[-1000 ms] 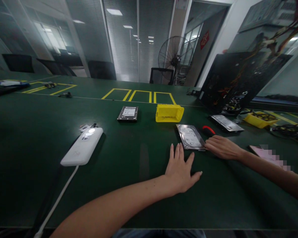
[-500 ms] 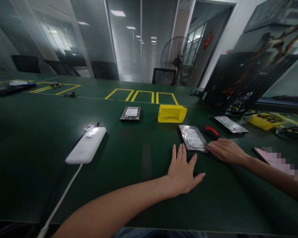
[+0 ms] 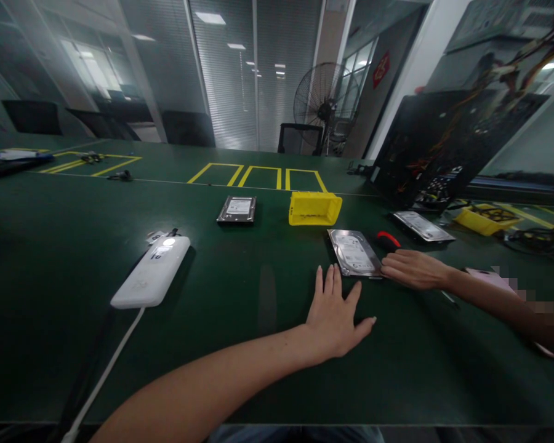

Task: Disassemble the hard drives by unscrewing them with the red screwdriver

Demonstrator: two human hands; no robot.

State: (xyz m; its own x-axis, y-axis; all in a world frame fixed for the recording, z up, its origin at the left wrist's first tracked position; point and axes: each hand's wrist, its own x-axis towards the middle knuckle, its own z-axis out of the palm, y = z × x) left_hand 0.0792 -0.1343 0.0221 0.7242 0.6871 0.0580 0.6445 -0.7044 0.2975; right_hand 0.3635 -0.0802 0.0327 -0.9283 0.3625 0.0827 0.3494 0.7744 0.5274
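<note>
The left hand (image 3: pixel 335 317) lies flat and open, palm down, on the green bench (image 3: pixel 240 295), its fingertips just short of the near edge of a hard drive (image 3: pixel 354 253). The right hand (image 3: pixel 410 269) rests beside it, fingers loosely extended and holding nothing, its tips touching the drive's right near corner. The drive lies flat, label up. Just behind the right hand sits a red-handled tool (image 3: pixel 388 240). To the left, well apart, a white power bank (image 3: pixel 151 272) lies with its cable running toward the bench edge. Farther back stand a yellow bin (image 3: pixel 314 209), a second hard drive (image 3: pixel 237 210) and a third (image 3: pixel 422 226).
</note>
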